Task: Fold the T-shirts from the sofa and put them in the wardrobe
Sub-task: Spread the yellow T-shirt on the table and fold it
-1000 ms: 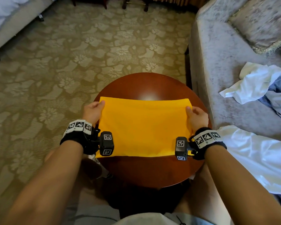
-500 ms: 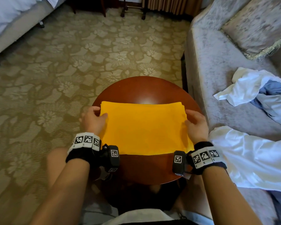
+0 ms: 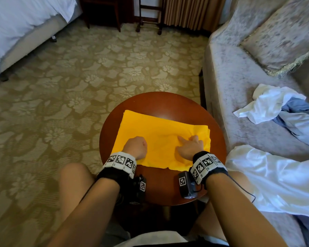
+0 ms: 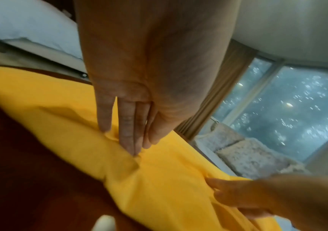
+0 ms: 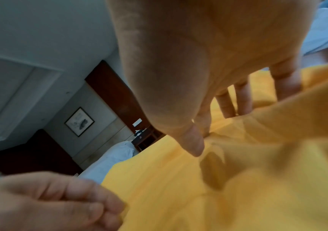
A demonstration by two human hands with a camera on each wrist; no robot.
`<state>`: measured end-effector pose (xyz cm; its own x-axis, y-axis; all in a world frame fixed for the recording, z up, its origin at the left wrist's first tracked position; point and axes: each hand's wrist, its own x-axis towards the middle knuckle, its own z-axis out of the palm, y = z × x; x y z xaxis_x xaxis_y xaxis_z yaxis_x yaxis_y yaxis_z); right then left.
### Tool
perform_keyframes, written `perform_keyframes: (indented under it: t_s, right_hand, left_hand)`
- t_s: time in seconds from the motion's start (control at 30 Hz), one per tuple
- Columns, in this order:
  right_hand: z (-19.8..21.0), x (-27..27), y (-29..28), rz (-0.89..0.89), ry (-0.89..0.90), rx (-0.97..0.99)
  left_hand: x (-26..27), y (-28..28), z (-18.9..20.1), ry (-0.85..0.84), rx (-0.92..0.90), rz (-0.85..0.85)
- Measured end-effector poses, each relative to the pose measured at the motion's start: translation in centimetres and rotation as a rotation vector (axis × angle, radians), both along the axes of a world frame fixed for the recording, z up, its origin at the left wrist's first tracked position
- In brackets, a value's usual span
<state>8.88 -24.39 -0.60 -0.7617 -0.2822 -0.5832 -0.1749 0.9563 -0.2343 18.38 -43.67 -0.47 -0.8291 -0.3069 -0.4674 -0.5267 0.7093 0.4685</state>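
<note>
Both hands are laid on the folded yellow T-shirt (image 3: pixel 161 138), the left hand (image 3: pixel 135 146) pinching cloth and the right hand (image 3: pixel 189 148) pressing with fingers spread, so the fold could be pulled open if the bunched right edge is dragged.

Beyond my left hand (image 3: pixel 135 147) and right hand (image 3: pixel 189 148) the far rim of the table (image 3: pixel 159 102) lies bare — open carpet (image 3: pixel 78 86) past it. The sofa (image 3: pixel 239 104) walls off my right — clothes (image 3: pixel 275 107) heaped on it.
</note>
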Motion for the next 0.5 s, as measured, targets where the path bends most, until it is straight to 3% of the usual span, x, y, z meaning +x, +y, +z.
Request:
perform_keyframes:
  t_s: [0.1,0.2,0.33,0.5]
  right_hand:
    - [0.9,0.0,-0.8,0.036,-0.037,0.131]
    - [2.0,0.0,-1.0,-0.047,-0.081,0.041]
    - [2.6,0.9,-0.3,-0.162,-0.186,-0.093]
    - [2.8,1.3,-0.4,-0.175,-0.298,-0.115]
  left_hand:
    - [-1.1,0.7,0.5,-0.084,-0.155,-0.146]
    - [-1.9,0.8,0.3,-0.143,-0.305,-0.234]
    - [-1.2,1.6,-0.8,0.018,-0.338,-0.107]
    - [-0.1,2.1,-2.3,-0.001,-0.237,-0.077]
